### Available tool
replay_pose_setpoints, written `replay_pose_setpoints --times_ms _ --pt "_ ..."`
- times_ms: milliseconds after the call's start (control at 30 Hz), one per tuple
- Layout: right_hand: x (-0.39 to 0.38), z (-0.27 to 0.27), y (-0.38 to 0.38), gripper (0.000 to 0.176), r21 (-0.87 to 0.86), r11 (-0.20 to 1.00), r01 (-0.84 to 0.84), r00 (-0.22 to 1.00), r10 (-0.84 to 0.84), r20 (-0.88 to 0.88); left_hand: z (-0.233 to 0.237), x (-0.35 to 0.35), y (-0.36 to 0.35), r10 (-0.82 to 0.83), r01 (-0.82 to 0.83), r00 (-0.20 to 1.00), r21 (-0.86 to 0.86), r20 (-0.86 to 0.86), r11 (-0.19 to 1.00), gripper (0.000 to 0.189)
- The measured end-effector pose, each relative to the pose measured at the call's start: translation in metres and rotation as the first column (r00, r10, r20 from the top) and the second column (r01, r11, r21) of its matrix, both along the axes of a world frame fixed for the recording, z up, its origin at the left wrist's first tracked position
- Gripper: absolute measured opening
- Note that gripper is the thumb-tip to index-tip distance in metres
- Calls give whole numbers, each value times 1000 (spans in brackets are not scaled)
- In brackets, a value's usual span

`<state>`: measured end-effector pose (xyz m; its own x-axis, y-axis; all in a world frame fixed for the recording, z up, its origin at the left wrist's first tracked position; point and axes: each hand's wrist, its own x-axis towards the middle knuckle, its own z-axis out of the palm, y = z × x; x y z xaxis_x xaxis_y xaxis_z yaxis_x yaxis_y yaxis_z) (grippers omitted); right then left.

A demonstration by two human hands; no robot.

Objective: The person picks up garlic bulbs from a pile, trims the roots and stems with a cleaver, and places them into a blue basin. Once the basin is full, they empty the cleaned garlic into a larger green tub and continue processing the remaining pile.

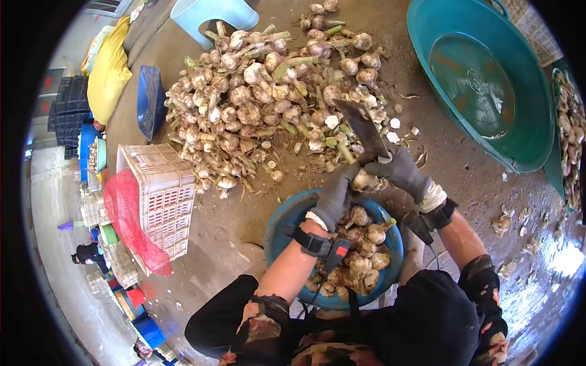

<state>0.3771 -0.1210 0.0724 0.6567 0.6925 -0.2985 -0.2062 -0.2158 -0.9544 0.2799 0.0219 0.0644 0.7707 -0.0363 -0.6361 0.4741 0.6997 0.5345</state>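
Note:
My left hand (334,196), in a grey glove, is closed round a garlic stem over the rim of a blue basin (274,235). In my gloved right hand (404,173) is a wide dark blade (364,129), which points up and to the left. A garlic bulb (365,180) hangs just below my two hands, which are close together. Trimmed garlic bulbs (360,265) lie in the basin. Beyond my hands spreads a large heap of garlic with stems (244,113) on the floor.
A large green tub (473,85) stands at the upper right. White crates (168,204) with a red net (131,222) stand at the left. A light blue stool (215,15) is behind the heap. A person in dark clothes (91,255) is at the far left.

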Motion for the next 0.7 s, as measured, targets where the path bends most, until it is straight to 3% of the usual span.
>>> replay_pose_setpoints --times_ms 33,67,100,133,167,200,233,267,300,367,500,567,600,633,700 --pt "1 0 -1 28 -5 1000 -2 1000 2 -2 -5 -1 2 2 -2 1000 -5 -2 1000 39" --pt "5 1 -2 26 -139 988 -66 976 93 196 -1 2 8 -129 136 991 256 -45 957 34" --pt "9 0 -3 25 -278 955 -101 905 204 372 11 3 13 -240 268 963 492 -121 828 29" --pt "17 -13 -7 23 -505 844 -180 764 443 469 25 1 17 -313 331 942 459 -117 825 29" --pt "20 -35 -18 23 -609 760 -228 771 523 364 40 -2 21 -312 330 943 460 -117 824 29" --pt "24 -53 -30 23 -696 661 -279 770 588 249 54 -8 26 -529 486 845 524 -78 699 31" --pt "25 -61 -42 23 -739 625 -252 879 467 96 62 -12 33 -718 605 694 589 -59 536 33" --pt "22 -68 -50 22 -779 579 -241 946 320 -55 66 -15 43 -790 665 613 544 -6 511 35" --pt "17 -72 -55 22 -777 580 -244 944 324 -55 66 -8 50 -788 664 616 545 -9 513 35" --pt "0 -76 -64 20 -535 843 46 988 -117 -99 63 25 67 -582 532 758 796 -295 288 36" --pt "-5 -71 -50 20 -601 798 -29 992 -49 -113 -53 117 108 -156 289 936 941 -317 -178 40" --pt "-7 -85 -52 21 -625 779 -41 999 36 -21 -41 137 91 -110 634 746 752 -656 -183 46" --pt "-7 -86 -56 24 -630 776 -37 999 43 -6 -41 135 85 -76 613 781 785 -619 -91 49" --pt "-5 -90 -61 24 -633 773 -36 999 43 -4 -39 132 87 -79 612 782 786 -618 -88 49" --pt "-5 -96 -70 25 -708 706 11 998 41 56 -50 120 100 -198 517 856 795 -477 318 54"
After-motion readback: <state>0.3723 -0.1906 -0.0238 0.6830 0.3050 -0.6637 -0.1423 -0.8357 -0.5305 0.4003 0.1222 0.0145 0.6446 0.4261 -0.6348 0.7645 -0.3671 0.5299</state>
